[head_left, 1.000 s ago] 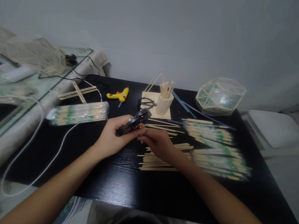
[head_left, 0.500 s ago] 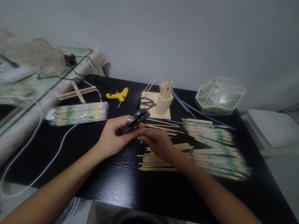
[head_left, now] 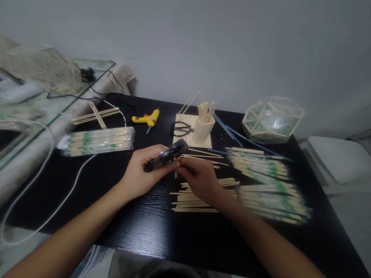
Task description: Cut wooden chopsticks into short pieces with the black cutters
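Note:
My left hand (head_left: 145, 169) is closed round a dark hand tool (head_left: 167, 155), tilted up to the right over the black table. Close against its fingertips, my right hand (head_left: 199, 175) is closed in a pinch on something small that I cannot make out. A short pale end shows below the meeting fingers. Loose wooden sticks (head_left: 195, 200) lie under and beside my right hand. Beyond the hands stands a wooden holder (head_left: 202, 132) full of sticks on a light board (head_left: 207, 142), with black scissors (head_left: 181, 129) beside it.
A yellow glue gun (head_left: 147, 117) lies at the back left, behind a wrapped stick pack (head_left: 100, 141). Opened stick packs (head_left: 272, 198) lie at the right, near a geometric stick frame (head_left: 273, 120). A white cable (head_left: 49, 141) loops over the left side of the black table (head_left: 227, 246).
The dark tool and my left fingertips have shifted slightly right. My right hand has turned a little, its fingers still against the left ones.

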Action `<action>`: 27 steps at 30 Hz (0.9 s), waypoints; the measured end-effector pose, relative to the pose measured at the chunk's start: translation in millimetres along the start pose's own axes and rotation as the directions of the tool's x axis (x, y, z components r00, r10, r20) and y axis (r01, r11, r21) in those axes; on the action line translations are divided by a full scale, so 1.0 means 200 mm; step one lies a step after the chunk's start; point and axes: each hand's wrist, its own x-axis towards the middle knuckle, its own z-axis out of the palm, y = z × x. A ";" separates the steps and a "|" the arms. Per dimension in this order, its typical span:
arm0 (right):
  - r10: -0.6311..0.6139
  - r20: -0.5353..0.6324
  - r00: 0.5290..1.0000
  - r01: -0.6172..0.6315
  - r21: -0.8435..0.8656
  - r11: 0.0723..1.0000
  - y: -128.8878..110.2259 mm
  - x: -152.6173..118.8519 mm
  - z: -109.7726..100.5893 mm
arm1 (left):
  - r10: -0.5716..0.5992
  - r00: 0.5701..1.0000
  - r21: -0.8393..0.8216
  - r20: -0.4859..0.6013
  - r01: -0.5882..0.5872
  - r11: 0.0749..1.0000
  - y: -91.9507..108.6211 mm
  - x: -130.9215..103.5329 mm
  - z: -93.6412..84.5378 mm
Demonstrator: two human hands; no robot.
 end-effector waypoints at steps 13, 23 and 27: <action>0.000 -0.027 1.000 0.001 0.046 0.999 -0.02 0.01 0.02 | 0.086 0.996 0.524 0.032 -0.090 0.847 0.00 -0.01 -0.27; -0.027 -0.025 0.999 0.028 0.026 0.999 -0.02 0.01 0.01 | -0.038 0.956 0.885 0.290 -0.253 0.392 0.09 0.01 -0.44; -0.045 -0.012 0.999 0.045 -0.014 0.999 -0.02 0.01 0.01 | -0.043 0.945 0.892 0.325 -0.291 0.345 0.11 0.03 -0.41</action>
